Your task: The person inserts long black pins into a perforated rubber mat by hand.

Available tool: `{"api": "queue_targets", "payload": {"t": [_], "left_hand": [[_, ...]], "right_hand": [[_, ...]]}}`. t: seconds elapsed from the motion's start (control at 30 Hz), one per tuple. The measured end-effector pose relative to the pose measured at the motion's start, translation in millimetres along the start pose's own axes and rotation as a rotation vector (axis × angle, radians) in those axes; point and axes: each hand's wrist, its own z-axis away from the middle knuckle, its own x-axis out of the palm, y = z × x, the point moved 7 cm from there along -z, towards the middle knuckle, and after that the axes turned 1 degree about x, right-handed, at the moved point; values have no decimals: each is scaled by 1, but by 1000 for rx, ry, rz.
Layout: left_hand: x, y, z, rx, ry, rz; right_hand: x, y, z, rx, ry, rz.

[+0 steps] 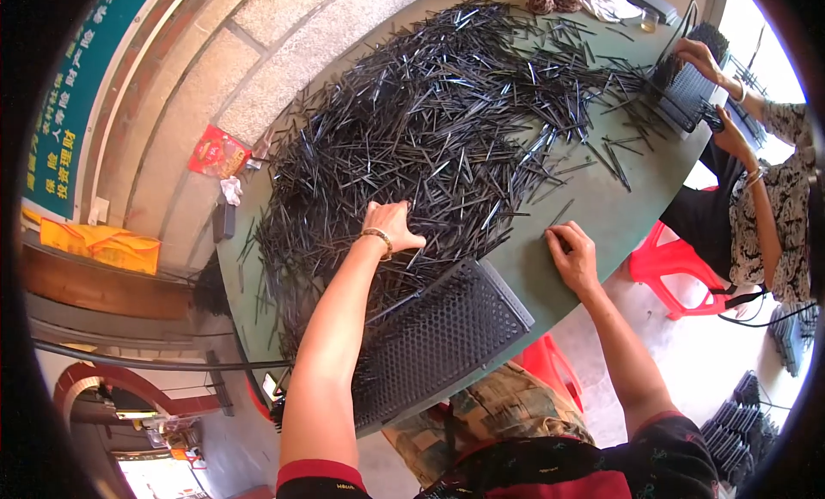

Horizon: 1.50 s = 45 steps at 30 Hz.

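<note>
A broad heap of thin black sticks (412,129), pen-like in shape, covers much of the green table (524,280). My left hand (391,228) reaches over the heap's near part, its thumb spread away from the fingers; the fingertips are partly hidden against the sticks. Below it, a black perforated tray (447,318) with rows of round holes lies at the table's near edge, and my left forearm covers its left end. My right hand (574,254) rests on the bare tabletop right of the tray, fingers curled together; whatever they hold, if anything, is too small to make out.
At the far right, a co-worker's hands (700,61) hold a similar perforated tray (685,93). A red plastic stool (675,271) stands beside the table. A red packet (219,153) lies by the stone wall at left. Stacked trays (743,426) sit on the floor.
</note>
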Motion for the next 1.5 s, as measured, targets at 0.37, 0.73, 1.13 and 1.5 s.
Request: {"api": "queue_targets", "payload": {"t": [0.37,0.73,1.13,1.5], "left_hand": [[-19,-64,3,-260,397,1729],[-5,-21,-10,-230,414,2370],[-55,13,-14,-48,740,2225],[-72,23,0,-65,1013,2040]], "right_hand": [[-1,-3,-1,-8,3,16],[2,2,-3,6,-2,45],[144,-129,-88,1,-256,-417],[204,-61,-81,990,-195,-1719]]}}
